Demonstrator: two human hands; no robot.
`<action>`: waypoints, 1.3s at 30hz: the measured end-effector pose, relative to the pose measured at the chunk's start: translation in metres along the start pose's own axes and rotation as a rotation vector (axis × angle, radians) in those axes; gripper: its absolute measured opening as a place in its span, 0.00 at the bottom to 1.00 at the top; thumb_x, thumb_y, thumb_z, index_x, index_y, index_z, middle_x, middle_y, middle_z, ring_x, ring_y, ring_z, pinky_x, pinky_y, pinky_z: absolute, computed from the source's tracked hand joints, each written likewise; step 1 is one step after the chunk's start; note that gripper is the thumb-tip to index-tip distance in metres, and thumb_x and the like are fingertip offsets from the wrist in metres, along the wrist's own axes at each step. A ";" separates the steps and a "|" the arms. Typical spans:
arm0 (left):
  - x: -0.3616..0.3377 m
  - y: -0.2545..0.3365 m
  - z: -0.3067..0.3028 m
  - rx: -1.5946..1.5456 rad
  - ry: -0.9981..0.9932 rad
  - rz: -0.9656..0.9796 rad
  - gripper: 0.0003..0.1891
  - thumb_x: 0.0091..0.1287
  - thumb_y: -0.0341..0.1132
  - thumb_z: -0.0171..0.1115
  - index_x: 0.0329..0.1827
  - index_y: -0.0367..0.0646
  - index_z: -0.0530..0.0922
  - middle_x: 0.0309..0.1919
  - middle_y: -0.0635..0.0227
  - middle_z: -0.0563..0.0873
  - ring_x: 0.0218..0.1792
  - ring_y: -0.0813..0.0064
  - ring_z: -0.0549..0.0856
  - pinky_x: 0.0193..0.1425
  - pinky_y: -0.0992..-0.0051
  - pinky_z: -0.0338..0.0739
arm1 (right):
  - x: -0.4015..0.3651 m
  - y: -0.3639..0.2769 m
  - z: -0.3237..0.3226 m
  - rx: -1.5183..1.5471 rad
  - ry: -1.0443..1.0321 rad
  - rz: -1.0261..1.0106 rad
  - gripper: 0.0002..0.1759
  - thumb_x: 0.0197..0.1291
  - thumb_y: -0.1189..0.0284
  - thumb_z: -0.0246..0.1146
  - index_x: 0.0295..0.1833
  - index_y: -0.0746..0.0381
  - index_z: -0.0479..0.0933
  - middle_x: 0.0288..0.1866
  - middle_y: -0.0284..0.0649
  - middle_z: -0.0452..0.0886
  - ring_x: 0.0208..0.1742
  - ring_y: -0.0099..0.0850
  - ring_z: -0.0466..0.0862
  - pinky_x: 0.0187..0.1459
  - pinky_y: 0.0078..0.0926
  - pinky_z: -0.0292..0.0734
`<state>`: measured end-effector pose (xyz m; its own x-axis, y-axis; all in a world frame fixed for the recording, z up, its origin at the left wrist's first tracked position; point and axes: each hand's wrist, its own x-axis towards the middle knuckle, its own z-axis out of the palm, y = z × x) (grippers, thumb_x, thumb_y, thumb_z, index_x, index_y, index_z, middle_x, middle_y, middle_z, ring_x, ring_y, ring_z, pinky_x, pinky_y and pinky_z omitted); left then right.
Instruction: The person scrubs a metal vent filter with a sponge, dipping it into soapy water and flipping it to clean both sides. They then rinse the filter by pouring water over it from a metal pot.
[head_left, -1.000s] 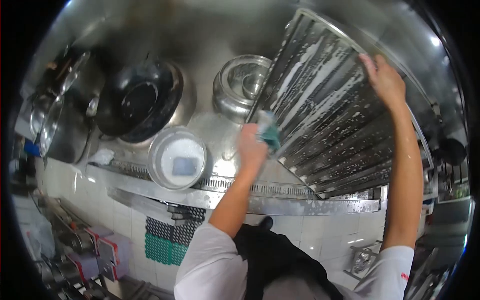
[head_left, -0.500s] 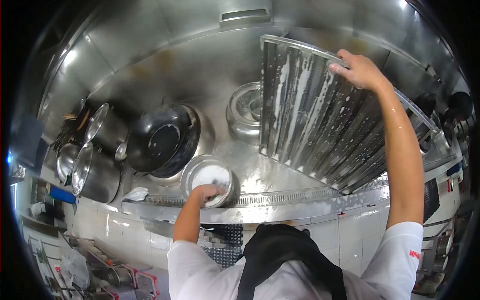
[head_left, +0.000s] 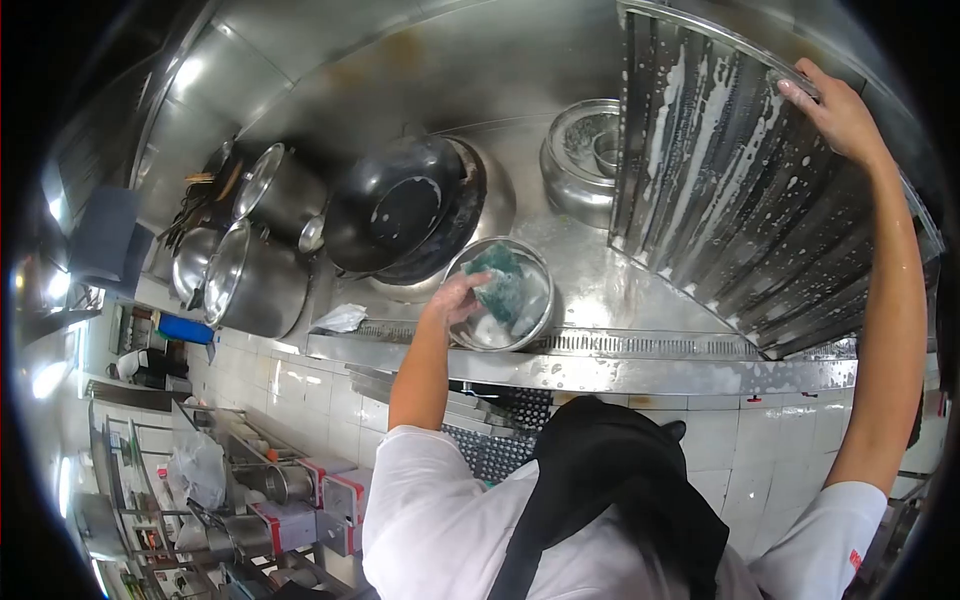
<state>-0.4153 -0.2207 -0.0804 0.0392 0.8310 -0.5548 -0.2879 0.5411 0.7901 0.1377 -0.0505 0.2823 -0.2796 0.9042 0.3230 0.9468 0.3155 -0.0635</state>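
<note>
Left hand (head_left: 458,298) in play, fingers pinching the soapy green scouring pad (head_left: 502,288), right over the round silver metal bowl (head_left: 547,312) with white suds (head_left: 490,332) just below them! Over to the right hand (head_left: 838,115), fingers gripping the top edge of the big grey ridged metal panel (head_left: 690,200), which slants down below them, streaked with foam. Beyond the left fingers, the round black wok (head_left: 352,222); between both hands, the wet steel table (head_left: 590,295).
</note>
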 end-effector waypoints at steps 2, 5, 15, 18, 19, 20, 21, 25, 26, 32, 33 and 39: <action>-0.005 0.002 -0.005 0.061 0.034 0.091 0.23 0.62 0.34 0.70 0.60 0.47 0.75 0.58 0.70 0.80 0.54 0.72 0.80 0.59 0.70 0.74 | 0.001 0.002 0.003 -0.037 0.012 0.022 0.39 0.69 0.43 0.55 0.72 0.64 0.67 0.62 0.59 0.78 0.64 0.51 0.78 0.65 0.40 0.69; 0.009 -0.012 -0.002 0.433 0.068 0.554 0.21 0.53 0.26 0.73 0.48 0.48 0.73 0.53 0.68 0.81 0.55 0.64 0.80 0.62 0.69 0.73 | 0.000 0.002 0.002 -0.054 -0.001 0.038 0.41 0.69 0.43 0.55 0.73 0.65 0.65 0.64 0.58 0.77 0.67 0.50 0.76 0.68 0.40 0.67; 0.010 -0.035 0.053 1.362 0.068 0.022 0.46 0.41 0.57 0.81 0.57 0.37 0.69 0.52 0.45 0.82 0.52 0.49 0.82 0.57 0.63 0.76 | 0.001 0.000 0.000 -0.087 -0.027 0.081 0.43 0.68 0.41 0.55 0.73 0.66 0.65 0.69 0.57 0.73 0.71 0.49 0.72 0.71 0.39 0.64; 0.023 -0.051 0.063 1.426 0.099 0.060 0.55 0.42 0.53 0.81 0.69 0.33 0.60 0.55 0.42 0.81 0.54 0.47 0.82 0.59 0.64 0.76 | 0.006 0.005 0.004 -0.100 0.007 0.066 0.43 0.68 0.40 0.55 0.73 0.66 0.66 0.69 0.57 0.73 0.71 0.49 0.72 0.71 0.39 0.64; 0.024 -0.053 0.065 1.477 0.062 0.041 0.59 0.43 0.50 0.80 0.74 0.31 0.54 0.57 0.40 0.80 0.56 0.47 0.82 0.61 0.64 0.76 | 0.007 0.008 0.007 -0.111 0.034 0.052 0.44 0.68 0.40 0.55 0.73 0.66 0.66 0.69 0.57 0.73 0.71 0.49 0.72 0.71 0.39 0.64; 0.022 -0.052 0.062 1.478 0.062 0.038 0.59 0.43 0.50 0.80 0.74 0.31 0.54 0.57 0.40 0.80 0.56 0.47 0.82 0.61 0.64 0.76 | 0.008 0.011 0.009 -0.109 0.033 0.052 0.44 0.68 0.40 0.55 0.73 0.66 0.66 0.69 0.57 0.73 0.71 0.49 0.72 0.71 0.39 0.64; 0.021 -0.049 0.056 1.296 0.041 0.004 0.56 0.45 0.47 0.79 0.74 0.32 0.57 0.57 0.42 0.80 0.56 0.50 0.82 0.60 0.64 0.76 | 0.008 0.012 0.009 -0.091 0.036 0.050 0.44 0.67 0.40 0.55 0.73 0.66 0.66 0.69 0.57 0.73 0.71 0.50 0.72 0.71 0.39 0.64; 0.057 -0.038 -0.008 0.878 -0.062 -0.425 0.40 0.51 0.40 0.74 0.69 0.36 0.70 0.59 0.51 0.80 0.58 0.61 0.79 0.58 0.60 0.74 | 0.007 0.007 0.004 -0.106 -0.012 0.072 0.45 0.67 0.40 0.56 0.74 0.66 0.64 0.70 0.56 0.73 0.72 0.50 0.72 0.72 0.38 0.64; 0.053 -0.032 -0.012 0.888 -0.065 -0.429 0.40 0.51 0.40 0.74 0.69 0.36 0.70 0.59 0.51 0.80 0.58 0.61 0.79 0.58 0.60 0.74 | 0.003 0.001 0.001 -0.103 -0.014 0.082 0.45 0.67 0.40 0.56 0.74 0.66 0.64 0.70 0.56 0.73 0.72 0.50 0.72 0.72 0.38 0.64; -0.014 0.020 0.051 0.477 0.106 -0.340 0.28 0.62 0.52 0.72 0.60 0.45 0.79 0.59 0.66 0.82 0.61 0.70 0.78 0.59 0.59 0.74 | -0.027 -0.043 -0.022 -0.114 0.103 -0.008 0.31 0.64 0.43 0.58 0.49 0.63 0.78 0.39 0.60 0.83 0.45 0.58 0.83 0.48 0.51 0.76; 0.016 -0.006 0.013 0.288 -0.125 -0.386 0.25 0.64 0.50 0.71 0.59 0.45 0.80 0.54 0.67 0.86 0.54 0.73 0.84 0.58 0.66 0.78 | -0.026 -0.043 -0.022 -0.113 0.092 0.009 0.30 0.64 0.44 0.58 0.49 0.63 0.78 0.39 0.60 0.83 0.45 0.59 0.83 0.48 0.51 0.76; 0.006 -0.009 0.046 0.459 -0.274 -0.620 0.24 0.64 0.48 0.73 0.57 0.44 0.81 0.47 0.69 0.88 0.45 0.74 0.88 0.50 0.70 0.83 | -0.027 -0.045 -0.022 -0.091 0.106 0.003 0.31 0.64 0.44 0.58 0.50 0.64 0.78 0.40 0.60 0.83 0.46 0.59 0.83 0.48 0.51 0.76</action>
<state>-0.3688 -0.2148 -0.0785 0.3127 0.3328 -0.8896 0.2809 0.8623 0.4213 0.1059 -0.0956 0.2976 -0.2624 0.8680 0.4215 0.9596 0.2808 0.0193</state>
